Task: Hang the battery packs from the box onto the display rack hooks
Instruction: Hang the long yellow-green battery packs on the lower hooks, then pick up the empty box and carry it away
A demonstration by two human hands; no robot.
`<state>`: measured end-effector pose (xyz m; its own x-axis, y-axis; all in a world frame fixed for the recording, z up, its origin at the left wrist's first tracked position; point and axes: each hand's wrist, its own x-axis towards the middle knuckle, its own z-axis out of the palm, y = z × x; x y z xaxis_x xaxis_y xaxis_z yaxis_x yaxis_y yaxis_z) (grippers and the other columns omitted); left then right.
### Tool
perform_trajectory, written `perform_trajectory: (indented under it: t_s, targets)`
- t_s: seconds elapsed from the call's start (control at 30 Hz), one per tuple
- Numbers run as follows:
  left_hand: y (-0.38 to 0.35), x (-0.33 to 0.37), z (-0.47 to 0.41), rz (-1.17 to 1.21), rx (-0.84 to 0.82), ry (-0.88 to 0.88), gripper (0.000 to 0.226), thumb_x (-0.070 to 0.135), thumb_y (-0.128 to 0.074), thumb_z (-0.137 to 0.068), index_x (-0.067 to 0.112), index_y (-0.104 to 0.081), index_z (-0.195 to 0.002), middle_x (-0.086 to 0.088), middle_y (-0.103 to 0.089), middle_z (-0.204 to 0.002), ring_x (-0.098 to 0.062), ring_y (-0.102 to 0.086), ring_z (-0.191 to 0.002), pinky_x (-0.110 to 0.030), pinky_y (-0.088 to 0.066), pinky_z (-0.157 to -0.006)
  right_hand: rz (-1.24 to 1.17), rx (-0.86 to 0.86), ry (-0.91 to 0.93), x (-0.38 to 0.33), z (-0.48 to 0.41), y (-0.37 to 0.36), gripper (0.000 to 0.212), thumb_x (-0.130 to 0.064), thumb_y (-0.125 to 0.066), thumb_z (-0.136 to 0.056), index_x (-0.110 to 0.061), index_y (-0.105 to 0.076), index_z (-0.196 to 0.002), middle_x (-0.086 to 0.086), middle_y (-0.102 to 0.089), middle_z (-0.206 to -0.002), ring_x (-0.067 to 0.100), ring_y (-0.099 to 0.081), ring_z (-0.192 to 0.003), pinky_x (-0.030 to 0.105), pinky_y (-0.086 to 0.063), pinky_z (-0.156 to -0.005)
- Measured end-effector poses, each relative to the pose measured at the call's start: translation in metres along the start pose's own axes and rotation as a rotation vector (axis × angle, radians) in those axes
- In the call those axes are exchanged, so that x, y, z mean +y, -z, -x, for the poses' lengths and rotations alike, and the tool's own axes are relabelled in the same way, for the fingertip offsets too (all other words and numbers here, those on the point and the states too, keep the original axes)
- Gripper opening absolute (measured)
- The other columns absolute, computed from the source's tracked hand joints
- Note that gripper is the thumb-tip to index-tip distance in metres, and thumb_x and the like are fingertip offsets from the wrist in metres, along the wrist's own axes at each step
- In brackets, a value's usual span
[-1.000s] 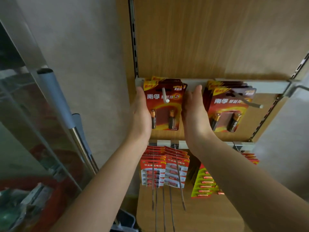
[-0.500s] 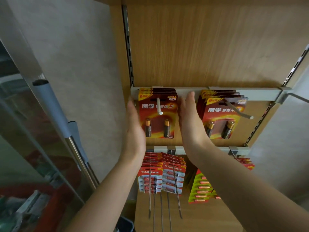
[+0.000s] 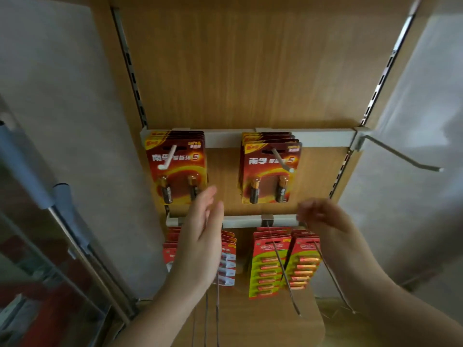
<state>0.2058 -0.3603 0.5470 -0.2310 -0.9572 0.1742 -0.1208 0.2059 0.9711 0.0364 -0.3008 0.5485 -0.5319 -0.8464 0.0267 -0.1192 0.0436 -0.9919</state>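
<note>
Wooden rack [image 3: 250,71] holds hung battery packs [image 3: 176,169]; both hands' grips, left [image 3: 200,236], right [image 3: 328,221], empty, fingers spread.

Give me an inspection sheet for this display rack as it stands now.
Surface: wooden back panel carrying two grey rails; upper rail, lower rail.
Job's things: two stacks of red battery packs hang on upper hooks, left stack, right stack; far-right hook bare.
Clutter: red-white packs and green packs on the lower hooks.
Hands: left hand open, empty; right hand blurred, apparently empty.
Cables: nothing seen.
Surroundings: grey walls either side; glass door with handle at left.
</note>
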Motion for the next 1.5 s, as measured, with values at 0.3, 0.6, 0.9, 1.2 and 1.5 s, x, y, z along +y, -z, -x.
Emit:
perform_trajectory:
  t_s: [0.3, 0.6, 0.9, 1.2, 1.5]
  targets:
    - [-0.052, 0.031, -0.048, 0.233, -0.049, 0.262, 0.057, 0.058, -0.016, -0.093, 0.031, -0.033, -0.141, 0.004, -0.039, -0.147, -0.014, -0.032, -0.137, -0.036, -0.018, -0.113, -0.257, -0.248, -0.169, -0.036, -0.066, -0.021, 0.064, -0.064, -0.011, -0.091, -0.029, -0.046, -0.132, 0.003, -0.058, -0.130, 0.018, -0.051, -0.123, 0.042, -0.029, -0.109]
    - [-0.066, 0.045, -0.042, 0.243, 0.052, 0.215, 0.031, 0.050, -0.018, -0.097, 0.042, -0.047, -0.103, 0.022, -0.051, -0.087, 0.004, -0.049, -0.089, -0.020, -0.030, -0.090, -0.256, -0.291, -0.162, -0.032, -0.069, -0.023, 0.068, -0.065, -0.010, -0.090, -0.027, -0.051, -0.128, 0.005, -0.064, -0.122, 0.018, -0.057, -0.115, 0.037, -0.034, -0.106]
    - [-0.046, 0.013, 0.003, -0.108, 0.231, -0.013, 0.021, 0.025, -0.042, -0.097, 0.020, -0.056, -0.111, 0.012, -0.056, -0.106, 0.001, -0.050, -0.093, -0.008, -0.034, -0.076, -0.036, -0.183, -0.130, -0.001, -0.033, 0.032, 0.032, -0.031, -0.040, -0.097, -0.026, -0.051, -0.127, -0.002, -0.054, -0.132, 0.020, -0.046, -0.127, 0.045, -0.033, -0.111]
    - [-0.095, -0.031, 0.089, -0.260, 0.080, -0.168, 0.010, 0.019, -0.049, -0.094, 0.018, -0.058, -0.091, 0.008, -0.060, -0.075, -0.011, -0.058, -0.071, -0.028, -0.049, -0.066, 0.086, -0.074, -0.144, 0.076, 0.044, 0.101, 0.023, -0.011, -0.046, -0.093, -0.027, -0.061, -0.088, -0.008, -0.064, -0.094, 0.008, -0.060, -0.090, 0.025, -0.048, -0.080]
    - [-0.179, -0.116, 0.201, -0.328, -0.102, -0.025, 0.011, 0.022, -0.050, -0.091, 0.018, -0.059, -0.088, 0.005, -0.062, -0.071, -0.021, -0.062, -0.071, -0.044, -0.053, -0.066, 0.291, 0.043, -0.327, 0.189, 0.137, 0.195, 0.028, -0.011, -0.048, -0.092, -0.017, -0.061, -0.116, -0.001, -0.063, -0.114, 0.017, -0.057, -0.108, 0.037, -0.045, -0.101]
